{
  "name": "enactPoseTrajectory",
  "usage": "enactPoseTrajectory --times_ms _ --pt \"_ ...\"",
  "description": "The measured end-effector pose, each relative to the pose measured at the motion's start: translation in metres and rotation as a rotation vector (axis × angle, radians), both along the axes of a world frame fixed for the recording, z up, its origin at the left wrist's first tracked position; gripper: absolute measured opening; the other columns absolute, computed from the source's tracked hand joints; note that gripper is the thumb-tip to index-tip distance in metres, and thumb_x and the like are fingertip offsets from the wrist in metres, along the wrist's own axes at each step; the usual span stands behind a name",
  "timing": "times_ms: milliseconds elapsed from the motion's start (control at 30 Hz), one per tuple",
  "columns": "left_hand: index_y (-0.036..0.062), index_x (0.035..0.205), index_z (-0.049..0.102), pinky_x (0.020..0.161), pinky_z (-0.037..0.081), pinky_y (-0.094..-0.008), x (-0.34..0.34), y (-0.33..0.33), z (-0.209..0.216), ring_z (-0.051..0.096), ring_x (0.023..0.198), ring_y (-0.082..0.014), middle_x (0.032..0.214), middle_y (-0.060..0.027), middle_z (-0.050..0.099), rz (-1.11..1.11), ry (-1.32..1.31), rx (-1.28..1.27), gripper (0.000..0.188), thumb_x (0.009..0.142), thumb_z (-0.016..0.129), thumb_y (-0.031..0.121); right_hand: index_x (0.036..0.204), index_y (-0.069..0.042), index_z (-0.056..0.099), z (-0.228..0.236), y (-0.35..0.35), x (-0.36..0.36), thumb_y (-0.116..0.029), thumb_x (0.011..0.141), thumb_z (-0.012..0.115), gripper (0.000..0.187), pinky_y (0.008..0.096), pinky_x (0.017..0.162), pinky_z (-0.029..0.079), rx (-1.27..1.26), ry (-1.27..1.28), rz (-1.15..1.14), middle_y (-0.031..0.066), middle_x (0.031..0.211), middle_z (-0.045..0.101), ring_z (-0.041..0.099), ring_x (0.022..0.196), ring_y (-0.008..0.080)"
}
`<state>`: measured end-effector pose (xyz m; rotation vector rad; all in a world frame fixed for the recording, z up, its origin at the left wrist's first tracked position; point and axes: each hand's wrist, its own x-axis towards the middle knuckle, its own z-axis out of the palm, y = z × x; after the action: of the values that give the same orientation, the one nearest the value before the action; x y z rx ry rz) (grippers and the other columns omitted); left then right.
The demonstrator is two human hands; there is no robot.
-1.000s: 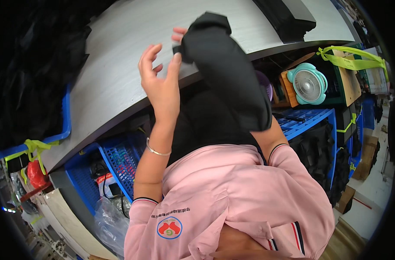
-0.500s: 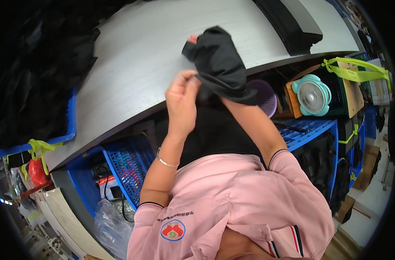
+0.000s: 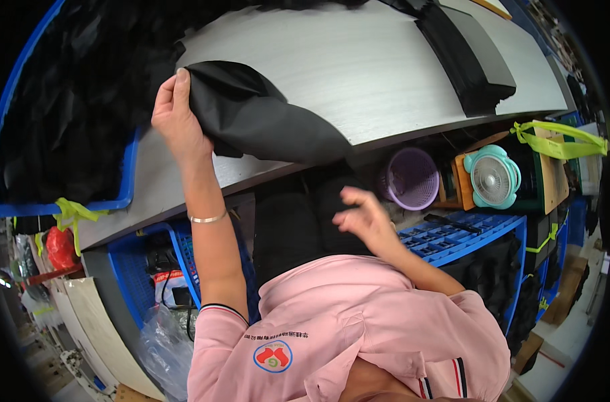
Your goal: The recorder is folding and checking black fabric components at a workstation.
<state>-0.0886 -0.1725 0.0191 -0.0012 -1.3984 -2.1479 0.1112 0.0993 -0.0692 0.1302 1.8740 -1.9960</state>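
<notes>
A black cloth piece [image 3: 265, 124] hangs from my left hand [image 3: 181, 124], which pinches its left end between thumb and fingers. The cloth stretches to the right over the front edge of the grey table [image 3: 358, 60], and folds show near the pinched end. My right hand [image 3: 365, 218] is apart from the cloth, in front of my lap below the table edge. Its fingers are loosely bent and spread, with nothing in them.
A blue crate [image 3: 127, 174] heaped with black cloth stands at the left. A stack of black pieces [image 3: 469, 60] lies at the table's right. Below are a purple basket [image 3: 412, 179], a turquoise fan [image 3: 494, 177] and another blue crate [image 3: 452, 241].
My right hand and forearm have come out of the black cloth and drawn back toward my lap. My left hand has carried the cloth to the left and up.
</notes>
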Motion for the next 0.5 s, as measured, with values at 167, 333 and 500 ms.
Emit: enactPoseTrajectory --times_ms 167,333,500 --pt "-0.0013 0.083 0.066 0.066 0.043 -0.0206 0.064 0.061 0.022 0.051 0.071 -0.0054 0.077 0.0008 0.061 0.017 -0.051 -0.506 0.01 0.09 0.071 0.005 0.13 -0.001 0.05 0.06 0.002 -0.057 -0.011 0.079 0.079 0.06 0.0392 0.098 0.048 0.405 0.838 -0.396 0.0203 0.14 0.048 0.056 0.121 0.0319" --pt "-0.0007 0.08 0.064 0.068 0.042 -0.0218 0.111 0.095 0.037 0.05 0.072 -0.0072 0.076 -0.0004 0.059 -0.312 -0.052 -0.526 0.01 0.088 0.07 0.001 0.108 -0.004 0.063 0.078 -0.024 -0.086 0.005 0.075 0.065 0.034 0.0405 0.1 0.047 0.504 1.004 -0.376 0.0178 0.128 0.058 0.056 0.12 0.0374" --pt "0.0008 0.08 0.062 0.066 0.04 -0.0218 0.1 0.059 0.012 0.051 0.071 -0.0085 0.075 -0.0022 0.058 -0.31 -0.045 -0.493 0.015 0.093 0.064 0.008 0.098 -0.001 0.068 0.057 -0.014 -0.078 0.004 0.081 0.06 0.02 0.0333 0.074 0.052 0.307 0.536 -0.244 0.0116 0.09 0.069 0.067 0.082 0.0225"
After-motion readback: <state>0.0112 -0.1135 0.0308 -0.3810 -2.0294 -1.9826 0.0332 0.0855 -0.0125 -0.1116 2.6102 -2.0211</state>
